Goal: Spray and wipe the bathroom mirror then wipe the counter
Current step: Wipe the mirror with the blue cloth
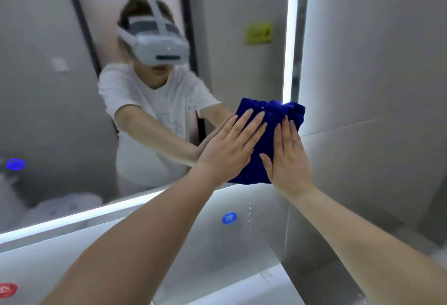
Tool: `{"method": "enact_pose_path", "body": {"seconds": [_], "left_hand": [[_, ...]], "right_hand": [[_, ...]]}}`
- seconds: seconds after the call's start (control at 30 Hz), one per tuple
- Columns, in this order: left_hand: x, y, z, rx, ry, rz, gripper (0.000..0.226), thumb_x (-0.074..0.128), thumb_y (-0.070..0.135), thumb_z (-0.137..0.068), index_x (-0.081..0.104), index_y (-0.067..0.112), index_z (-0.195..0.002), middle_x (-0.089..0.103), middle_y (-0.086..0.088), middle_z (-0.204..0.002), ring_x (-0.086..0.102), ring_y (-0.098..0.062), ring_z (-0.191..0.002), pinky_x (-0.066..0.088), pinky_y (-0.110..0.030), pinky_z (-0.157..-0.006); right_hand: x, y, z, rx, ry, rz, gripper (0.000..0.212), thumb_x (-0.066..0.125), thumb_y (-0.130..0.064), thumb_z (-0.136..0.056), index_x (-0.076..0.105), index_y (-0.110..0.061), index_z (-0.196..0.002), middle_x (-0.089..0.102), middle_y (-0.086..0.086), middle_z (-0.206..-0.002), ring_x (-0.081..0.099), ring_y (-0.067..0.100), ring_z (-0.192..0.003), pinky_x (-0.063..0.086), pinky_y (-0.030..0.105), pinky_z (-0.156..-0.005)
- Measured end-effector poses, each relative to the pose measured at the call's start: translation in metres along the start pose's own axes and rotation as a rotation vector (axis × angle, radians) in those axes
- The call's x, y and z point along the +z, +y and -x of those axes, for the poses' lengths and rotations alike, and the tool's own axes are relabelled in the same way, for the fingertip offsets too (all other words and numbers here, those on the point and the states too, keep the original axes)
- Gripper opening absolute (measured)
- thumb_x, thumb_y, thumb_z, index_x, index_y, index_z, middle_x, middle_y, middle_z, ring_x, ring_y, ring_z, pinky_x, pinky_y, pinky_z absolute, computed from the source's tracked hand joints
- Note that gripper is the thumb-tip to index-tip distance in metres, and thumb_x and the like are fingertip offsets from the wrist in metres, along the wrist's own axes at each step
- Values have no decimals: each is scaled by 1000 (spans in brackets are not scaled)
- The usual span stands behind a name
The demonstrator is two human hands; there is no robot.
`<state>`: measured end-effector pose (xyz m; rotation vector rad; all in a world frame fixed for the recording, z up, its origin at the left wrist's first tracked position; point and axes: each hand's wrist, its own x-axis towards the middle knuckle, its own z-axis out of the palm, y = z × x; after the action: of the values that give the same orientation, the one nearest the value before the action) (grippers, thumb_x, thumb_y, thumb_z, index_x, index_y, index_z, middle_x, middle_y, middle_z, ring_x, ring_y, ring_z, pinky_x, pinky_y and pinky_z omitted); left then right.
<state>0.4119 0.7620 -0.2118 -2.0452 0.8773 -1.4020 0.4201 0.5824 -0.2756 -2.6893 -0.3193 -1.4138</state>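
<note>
Head view — two hands (229, 146) (289, 159) (flat) press one cloth (269, 113).

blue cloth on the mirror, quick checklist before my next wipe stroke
1. Left hand and right hand flat on the blue cloth: ok.
2. Cloth pressed against the mirror: ok.
3. Cloth reaches the lit strip at the mirror's right edge: ok.
4. Wall under the mirror dry: not ok, drips run down it.
5. Glass streak-free: cannot tell, the view is blurred.
</note>
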Motion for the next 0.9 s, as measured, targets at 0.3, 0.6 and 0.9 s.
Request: {"method": "enact_pose_path", "body": {"seconds": [0.3, 0.6, 0.9], "left_hand": [[-11, -22, 18, 51, 41, 0, 49, 34, 26, -99, 32, 11, -145, 29, -13, -152, 27, -31, -140, 19, -44, -116], [-54, -112, 129, -39, 69, -63, 47, 33, 19, -99, 31, 8, -144, 32, -14, -150, 26, -31, -140, 21, -45, -115], [-125, -238, 293, -151, -52, -135, 51, 28, 25, -97, 26, 8, -145, 25, -17, -152, 24, -34, -140, 11, -47, -115]], "right_hand": [[-15, -74, -11, 288, 44, -190, 65, 21, -27, -94, 7, 11, -146, 8, 31, -154, 6, 41, -145, 12, 49, -119], [-48, -190, -22, 40, -45, -97, 74, 22, -44, -97, 6, 8, -147, 7, 28, -155, 6, 41, -145, 10, 45, -119], [-80, -390, -36, -116, -64, -106, 80, 23, -52, -93, 7, 2, -149, 5, 22, -157, 8, 39, -145, 11, 43, -117]]}}
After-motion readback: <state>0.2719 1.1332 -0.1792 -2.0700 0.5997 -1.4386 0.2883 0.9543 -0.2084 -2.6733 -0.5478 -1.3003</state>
